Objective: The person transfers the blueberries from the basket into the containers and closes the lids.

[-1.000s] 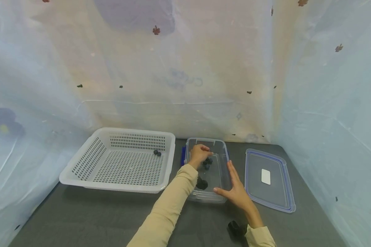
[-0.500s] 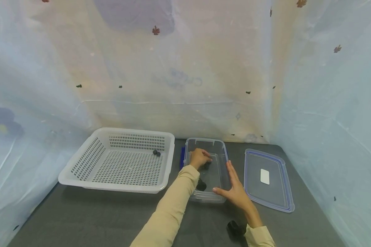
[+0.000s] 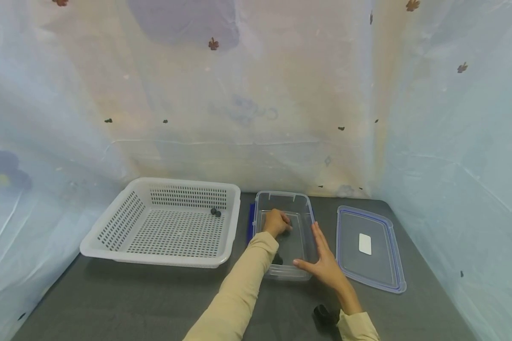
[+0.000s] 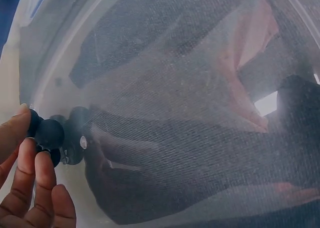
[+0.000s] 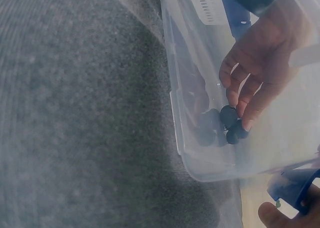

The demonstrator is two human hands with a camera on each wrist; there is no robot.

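In the head view my left hand (image 3: 276,222) reaches down into a clear plastic container (image 3: 300,246). Its thumb and fingertips pinch at a small cluster of dark blueberries (image 4: 49,133) near the container floor, and one berry sits between thumb and fingers in the left wrist view. Through the clear wall, the right wrist view shows the blueberries (image 5: 228,117) under those fingertips. My right hand (image 3: 326,265) rests with straight fingers along the container's right side, thumb apart near the front corner. A blue latch (image 5: 295,188) is beside the right thumb.
A white perforated basket (image 3: 175,232) stands to the left, with two blueberries (image 3: 215,212) at its back right. The blue-edged clear lid (image 3: 369,265) lies right of the container on the dark tabletop (image 3: 132,293). Patterned sheeting (image 3: 256,104) hangs behind and at both sides.
My left hand has lowered slightly toward the front of the container, its fingers closing in on the blueberries, which it now mostly hides. The right hand stays at the container's side.
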